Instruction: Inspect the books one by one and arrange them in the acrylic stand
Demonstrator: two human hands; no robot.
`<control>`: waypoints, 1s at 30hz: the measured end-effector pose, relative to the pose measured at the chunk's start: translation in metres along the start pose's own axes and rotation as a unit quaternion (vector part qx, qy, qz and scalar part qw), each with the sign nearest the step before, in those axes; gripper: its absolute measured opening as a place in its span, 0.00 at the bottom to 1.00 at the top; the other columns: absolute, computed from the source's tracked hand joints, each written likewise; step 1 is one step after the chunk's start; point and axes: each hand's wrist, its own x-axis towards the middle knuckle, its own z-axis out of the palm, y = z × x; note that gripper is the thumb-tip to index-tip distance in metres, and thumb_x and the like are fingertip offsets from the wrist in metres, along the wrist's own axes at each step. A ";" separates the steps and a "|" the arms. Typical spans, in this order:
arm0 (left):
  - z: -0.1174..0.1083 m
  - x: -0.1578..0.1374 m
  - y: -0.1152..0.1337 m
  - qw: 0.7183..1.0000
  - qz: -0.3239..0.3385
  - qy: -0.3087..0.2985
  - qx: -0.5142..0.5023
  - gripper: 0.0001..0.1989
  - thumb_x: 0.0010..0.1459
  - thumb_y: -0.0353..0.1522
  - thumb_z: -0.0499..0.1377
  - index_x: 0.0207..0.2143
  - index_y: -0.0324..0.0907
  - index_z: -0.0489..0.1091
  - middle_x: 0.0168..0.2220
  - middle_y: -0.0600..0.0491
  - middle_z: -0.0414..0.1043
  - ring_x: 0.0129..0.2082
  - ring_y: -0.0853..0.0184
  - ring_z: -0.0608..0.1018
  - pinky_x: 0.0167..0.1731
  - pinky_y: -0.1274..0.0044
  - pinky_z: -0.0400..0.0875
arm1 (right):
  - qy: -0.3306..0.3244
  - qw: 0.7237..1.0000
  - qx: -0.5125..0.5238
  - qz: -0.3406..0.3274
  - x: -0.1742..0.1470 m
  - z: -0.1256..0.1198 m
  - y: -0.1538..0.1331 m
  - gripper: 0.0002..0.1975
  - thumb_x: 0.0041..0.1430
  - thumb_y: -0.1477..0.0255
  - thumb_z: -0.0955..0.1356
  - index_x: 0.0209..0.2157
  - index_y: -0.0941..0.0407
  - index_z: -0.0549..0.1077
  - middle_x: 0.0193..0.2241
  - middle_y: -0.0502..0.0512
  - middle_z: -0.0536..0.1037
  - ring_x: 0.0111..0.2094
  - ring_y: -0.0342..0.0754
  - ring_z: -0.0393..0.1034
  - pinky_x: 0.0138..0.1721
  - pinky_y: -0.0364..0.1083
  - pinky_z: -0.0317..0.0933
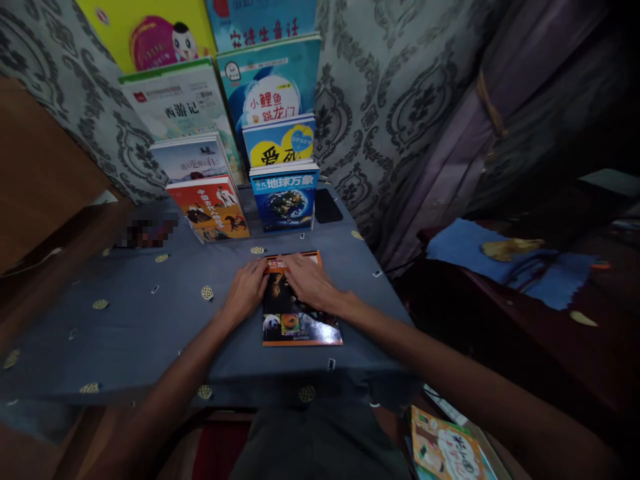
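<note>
A book (289,297) with a black cover and orange borders lies face up on the cloth-covered table, close to its front edge. Pictures of a panda and other animals show along the lower part of the cover. My left hand (249,285) is at the book's upper left edge, its fingers bent together against that edge. Across the upper right of the cover lies my right hand (313,283), fingers stretched toward the top and hiding part of the title. Glare brightens the lower right corner of the cover.
Behind the book stand two stepped columns of books, including an orange book (213,210) and a blue earth book (285,200). A dark phone (328,205) lies right of them. More books (445,443) sit low at right. A blue cloth (475,260) covers a surface farther right.
</note>
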 end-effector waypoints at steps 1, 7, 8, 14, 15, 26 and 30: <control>0.000 0.000 0.000 1.000 0.000 -0.006 0.004 0.15 0.68 0.28 0.49 0.54 0.39 0.67 0.55 0.41 0.74 0.54 0.56 0.75 0.55 0.61 0.70 | -0.012 1.000 0.014 -0.021 0.002 0.005 -0.005 0.23 0.67 0.77 0.58 0.61 0.58 0.67 0.58 0.64 0.75 0.60 0.55 0.68 0.60 0.57 0.64; -0.004 0.000 0.001 0.999 0.017 -0.021 0.017 0.13 0.68 0.28 0.50 0.51 0.40 0.68 0.51 0.43 0.75 0.52 0.57 0.75 0.52 0.63 0.71 | -0.060 0.997 0.019 -0.033 0.007 0.024 -0.008 0.28 0.68 0.76 0.57 0.68 0.63 0.57 0.67 0.70 0.64 0.68 0.55 0.57 0.67 0.60 0.55; -0.003 0.000 0.001 0.999 0.019 -0.017 0.019 0.14 0.68 0.28 0.50 0.52 0.40 0.68 0.52 0.43 0.75 0.52 0.57 0.75 0.52 0.63 0.71 | -0.062 0.998 0.015 -0.029 0.006 0.024 -0.006 0.28 0.68 0.76 0.57 0.68 0.64 0.56 0.67 0.71 0.64 0.68 0.56 0.58 0.67 0.60 0.56; 0.002 -0.001 -0.003 0.999 0.026 0.002 0.020 0.16 0.68 0.29 0.49 0.56 0.39 0.66 0.52 0.42 0.75 0.53 0.57 0.74 0.54 0.62 0.70 | -0.021 1.000 -0.008 0.020 -0.014 0.007 0.028 0.26 0.70 0.73 0.56 0.68 0.61 0.57 0.58 0.67 0.75 0.61 0.54 0.69 0.66 0.60 0.57; 0.003 -0.001 -0.003 0.999 0.026 0.005 0.019 0.16 0.68 0.29 0.49 0.56 0.39 0.66 0.52 0.43 0.75 0.52 0.57 0.74 0.54 0.62 0.70 | -0.010 0.999 -0.010 0.037 -0.019 0.003 0.036 0.26 0.70 0.73 0.56 0.68 0.59 0.58 0.57 0.65 0.77 0.59 0.54 0.71 0.66 0.60 0.57; -0.007 0.017 0.022 0.993 0.073 -0.036 0.091 0.16 0.68 0.27 0.48 0.54 0.40 0.70 0.56 0.41 0.74 0.60 0.52 0.70 0.55 0.60 0.68 | 0.041 0.982 0.134 0.129 -0.037 -0.017 0.073 0.26 0.72 0.66 0.54 0.67 0.57 0.59 0.55 0.60 0.79 0.59 0.56 0.71 0.61 0.61 0.62; 0.002 0.044 0.045 0.984 0.145 -0.097 0.042 0.22 0.66 0.24 0.49 0.60 0.40 0.67 0.62 0.46 0.70 0.66 0.56 0.65 0.60 0.62 0.63 | 0.053 0.978 0.161 0.118 -0.038 -0.018 0.075 0.27 0.73 0.64 0.53 0.68 0.57 0.55 0.56 0.61 0.79 0.61 0.54 0.70 0.63 0.60 0.60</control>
